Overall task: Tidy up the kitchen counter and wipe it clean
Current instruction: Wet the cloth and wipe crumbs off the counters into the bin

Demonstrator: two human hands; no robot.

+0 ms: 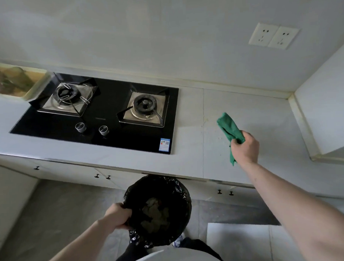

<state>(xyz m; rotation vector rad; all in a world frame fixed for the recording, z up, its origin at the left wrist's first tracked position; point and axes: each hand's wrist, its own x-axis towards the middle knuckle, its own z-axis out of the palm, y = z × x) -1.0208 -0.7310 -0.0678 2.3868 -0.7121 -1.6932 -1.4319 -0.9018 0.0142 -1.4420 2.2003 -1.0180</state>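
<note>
Below the counter's front edge, at about 6 o'clock in the view, a round bin lined with a black trash bag [158,209] hangs in the person's left hand [117,215], whose fingers are curled over the rim at its 9 o'clock side, pinching bag and rim together. Inside the bag lies a loose heap of pale grey-green scraps [154,211]; what they are cannot be told.

Up at 3 o'clock, the right hand [245,148] is closed in a fist round a green cloth [230,129]. One end of the cloth sticks up toward 11 o'clock from the fist, and a shorter tail hangs down below it. Whether the cloth touches the white counter [187,149] or is held just over it cannot be told. Small yellowish specks [207,122] lie on the counter just left of the cloth, along a seam in the surface.

At 10 o'clock a black glass gas hob [100,121] is set into the counter, with two burners and two knobs near its front edge. Beyond it, at 9 o'clock, sits a shallow pale tray [36,85] with blurred brown and green contents. A double wall socket [273,36] is on the wall at 1 o'clock.
</note>
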